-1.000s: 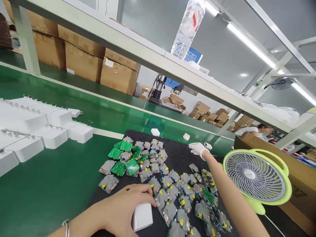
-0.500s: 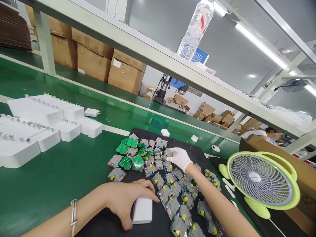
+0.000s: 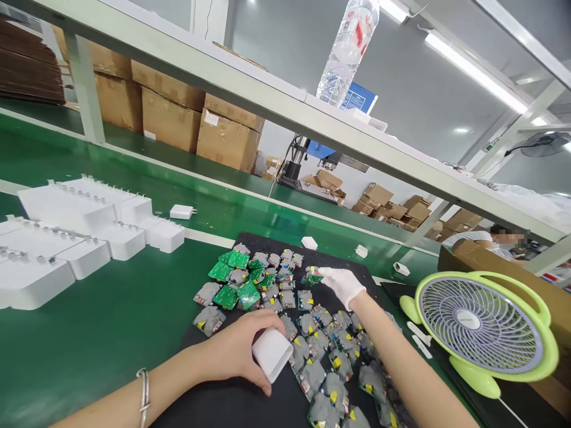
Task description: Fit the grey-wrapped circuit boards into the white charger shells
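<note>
Cupping a hollow white charger casing (image 3: pixel 270 351) above the black mat (image 3: pixel 254 411), the left hand (image 3: pixel 238 345) leaves its open end uncovered, apparently for access. Farther off, the gloved right hand (image 3: pixel 344 286) pinches a circuit board (image 3: pixel 313 277). Potted boards (image 3: pixel 317 345) crowd the mat; a lime fan (image 3: pixel 468 321) limits elbow room rightward on the desk (image 3: pixel 111 324).

The left hand (image 3: pixel 243 349) grips a white casing (image 3: pixel 271 352); the gloved right hand (image 3: pixel 344 286) apparently holds a circuit board (image 3: pixel 313 277).
</note>
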The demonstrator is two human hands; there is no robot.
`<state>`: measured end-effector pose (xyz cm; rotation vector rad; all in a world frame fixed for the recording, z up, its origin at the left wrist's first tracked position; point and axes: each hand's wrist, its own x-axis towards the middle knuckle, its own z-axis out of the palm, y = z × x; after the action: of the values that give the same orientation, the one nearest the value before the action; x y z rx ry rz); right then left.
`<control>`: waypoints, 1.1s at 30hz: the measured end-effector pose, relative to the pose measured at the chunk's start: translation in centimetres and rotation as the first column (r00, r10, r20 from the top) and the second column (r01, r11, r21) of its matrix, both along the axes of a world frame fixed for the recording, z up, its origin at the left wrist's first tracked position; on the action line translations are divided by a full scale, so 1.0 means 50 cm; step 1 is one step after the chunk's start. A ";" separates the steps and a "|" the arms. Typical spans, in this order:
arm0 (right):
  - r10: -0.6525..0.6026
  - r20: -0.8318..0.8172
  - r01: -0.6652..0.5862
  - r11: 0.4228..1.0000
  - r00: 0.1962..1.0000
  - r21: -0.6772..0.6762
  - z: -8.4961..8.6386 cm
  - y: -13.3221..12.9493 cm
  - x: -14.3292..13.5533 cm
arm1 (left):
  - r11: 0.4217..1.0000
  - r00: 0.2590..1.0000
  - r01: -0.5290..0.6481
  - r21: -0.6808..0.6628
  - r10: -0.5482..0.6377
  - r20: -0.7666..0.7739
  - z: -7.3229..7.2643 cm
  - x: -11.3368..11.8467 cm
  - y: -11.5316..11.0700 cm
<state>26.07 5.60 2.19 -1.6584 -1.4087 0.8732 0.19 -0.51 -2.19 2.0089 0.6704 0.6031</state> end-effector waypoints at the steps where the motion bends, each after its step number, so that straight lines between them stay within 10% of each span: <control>1: -0.008 -0.002 0.008 1.000 1.000 0.005 -0.001 -0.003 -0.002 | 1.000 1.000 -0.004 -0.006 0.004 -0.005 -0.001 0.000 0.000; 17: 0.051 0.068 -0.056 0.995 0.996 0.082 -0.036 -0.061 -0.037 | 0.995 0.998 -0.029 0.091 0.033 -0.047 0.004 -0.006 -0.010; 27: 0.010 -0.178 0.030 0.974 0.984 0.223 0.031 -0.109 -0.082 | 0.965 0.932 -0.237 -0.108 0.258 0.253 0.007 0.002 -0.004; 33: 0.189 0.351 -0.382 0.670 0.917 0.637 0.033 -0.198 -0.108 | 0.943 0.876 -0.253 -0.218 0.318 0.361 0.000 0.005 0.002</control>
<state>20.66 -4.31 3.83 -0.9831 -1.9170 0.1974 0.42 -0.41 -2.18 1.5781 0.7474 1.0605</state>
